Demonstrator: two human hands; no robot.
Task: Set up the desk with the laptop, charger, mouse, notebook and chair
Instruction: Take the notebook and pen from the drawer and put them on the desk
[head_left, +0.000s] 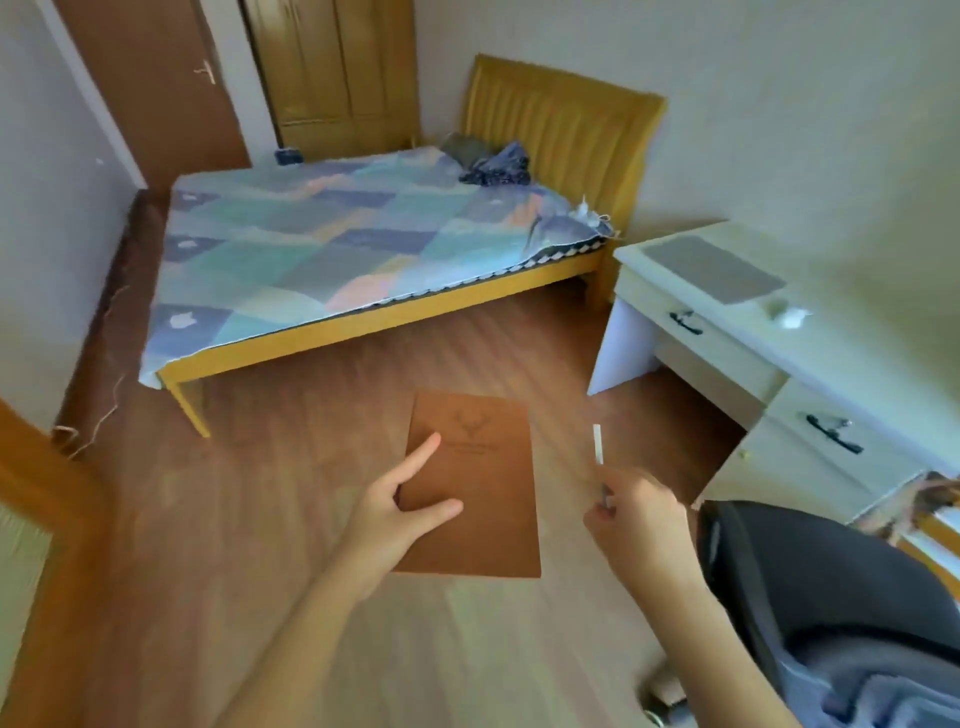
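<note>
My left hand (395, 514) holds a brown notebook (483, 499) with a deer emblem, gripped at its left edge and carried flat above the floor. A thin white pen (598, 446) stands upright, pinched in the fingers of my right hand (639, 519). The white desk (841, 358) stands at the right, with a closed grey laptop (714, 270) and a small white object (789, 316) on top. The dark office chair (810, 587) is at the lower right, close to my right arm.
A bed (363, 244) with a patterned blue cover fills the middle of the room, its yellow headboard against the far wall. A brown door (156, 88) and a wooden wardrobe (337, 67) stand at the back. Wood floor lies between bed and desk.
</note>
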